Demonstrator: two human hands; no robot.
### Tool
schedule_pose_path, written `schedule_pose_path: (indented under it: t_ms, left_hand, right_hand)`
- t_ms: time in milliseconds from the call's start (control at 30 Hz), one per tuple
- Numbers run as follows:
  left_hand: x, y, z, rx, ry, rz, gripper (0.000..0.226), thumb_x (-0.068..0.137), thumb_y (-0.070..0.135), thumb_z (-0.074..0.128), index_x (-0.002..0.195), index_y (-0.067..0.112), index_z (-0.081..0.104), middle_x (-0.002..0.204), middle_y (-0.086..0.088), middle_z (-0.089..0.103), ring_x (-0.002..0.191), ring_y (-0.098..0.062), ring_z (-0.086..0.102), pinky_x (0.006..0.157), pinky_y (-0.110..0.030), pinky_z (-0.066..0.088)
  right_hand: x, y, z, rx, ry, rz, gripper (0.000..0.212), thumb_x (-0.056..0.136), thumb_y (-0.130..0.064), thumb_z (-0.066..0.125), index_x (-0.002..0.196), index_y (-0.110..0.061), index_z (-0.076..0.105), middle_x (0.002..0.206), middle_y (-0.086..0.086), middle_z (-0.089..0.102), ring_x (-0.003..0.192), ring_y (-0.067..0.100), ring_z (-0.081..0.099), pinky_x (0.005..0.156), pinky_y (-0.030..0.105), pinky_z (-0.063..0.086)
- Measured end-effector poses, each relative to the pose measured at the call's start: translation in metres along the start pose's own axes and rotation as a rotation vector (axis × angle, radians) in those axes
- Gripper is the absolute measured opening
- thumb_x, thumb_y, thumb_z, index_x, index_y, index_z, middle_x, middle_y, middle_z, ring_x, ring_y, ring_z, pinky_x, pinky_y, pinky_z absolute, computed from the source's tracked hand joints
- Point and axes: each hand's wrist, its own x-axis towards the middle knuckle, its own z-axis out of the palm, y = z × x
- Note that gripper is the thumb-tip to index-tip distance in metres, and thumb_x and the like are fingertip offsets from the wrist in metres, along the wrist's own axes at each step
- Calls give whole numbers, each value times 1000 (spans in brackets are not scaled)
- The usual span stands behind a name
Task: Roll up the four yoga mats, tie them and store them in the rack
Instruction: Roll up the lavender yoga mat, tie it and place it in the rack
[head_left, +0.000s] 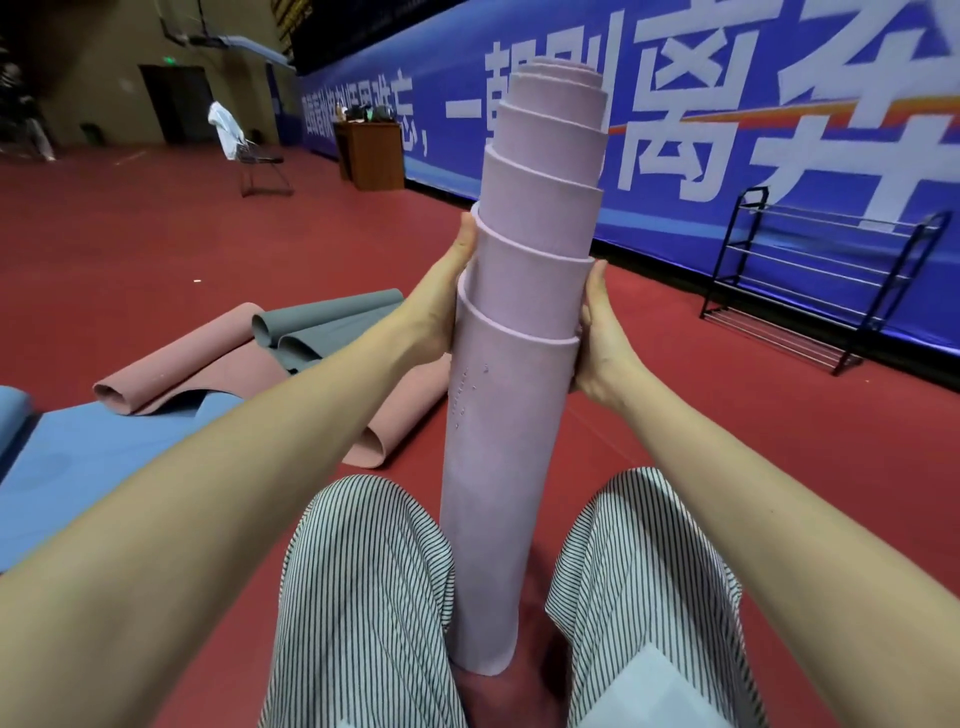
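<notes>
A rolled lilac yoga mat (506, 415) stands upright on the red floor between my knees, its inner layers pushed up and out like a telescope. My left hand (441, 301) grips its left side about halfway up. Opposite it, my right hand (597, 338) grips the right side. A pink mat (218, 374), a grey mat (322, 327) and a blue mat (78, 462) lie loosely curled or flat on the floor to the left. The black metal rack (826, 280) stands at the right against the blue banner wall.
A wooden desk (371, 153) and a chair (260, 156) with a white cloth stand at the back left. The blue banner wall (675, 130) runs along the right. Red floor (130, 234) stretches to the left and toward the rack.
</notes>
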Motion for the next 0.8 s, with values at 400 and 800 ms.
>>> schedule_pose_path:
  t_ms: [400, 800]
  left_hand:
    - [-3, -11, -14, -9, 117, -67, 63, 48, 54, 65, 105, 26, 68, 102, 0, 73, 95, -17, 67, 86, -33, 49]
    - [-1, -6, 14, -65, 75, -7, 47, 70, 49, 70, 107, 19, 67, 102, -6, 72, 96, -22, 68, 80, -31, 53]
  right_hand:
    - [10, 7, 8, -30, 18, 101, 52, 90, -60, 30, 93, -21, 63, 83, -2, 69, 79, 17, 60, 61, 30, 42]
    - [14, 9, 5, 104, 19, -86, 74, 91, -70, 16, 123, -22, 62, 109, 1, 71, 99, 17, 68, 80, 33, 57]
